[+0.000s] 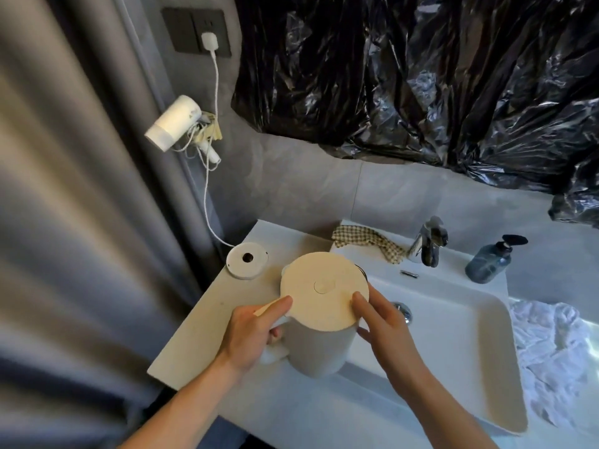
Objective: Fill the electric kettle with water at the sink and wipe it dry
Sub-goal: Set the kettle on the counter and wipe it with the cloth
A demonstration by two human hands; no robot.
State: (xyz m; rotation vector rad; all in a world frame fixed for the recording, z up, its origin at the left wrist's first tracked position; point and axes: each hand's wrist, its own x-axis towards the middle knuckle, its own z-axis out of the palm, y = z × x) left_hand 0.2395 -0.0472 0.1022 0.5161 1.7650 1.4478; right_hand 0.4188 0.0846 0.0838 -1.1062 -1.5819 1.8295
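Left hand (256,335) grips the kettle (319,322) handle; right hand (385,328) apparently touches its lid.

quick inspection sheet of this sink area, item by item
surface: pale counter with a white sink set in it.
job's things: kettle lid closed, held over the sink's left edge; kettle base on the counter; faucet; checked cloth behind the basin.
clutter: soap dispenser; small dark stick on the rim; crumpled white sheet at right.
hands: left hand grips the handle; right hand touches the lid and body.
cables: white cord from wall plug to base.
surroundings: hair dryer on wall; black plastic sheeting; grey curtain.
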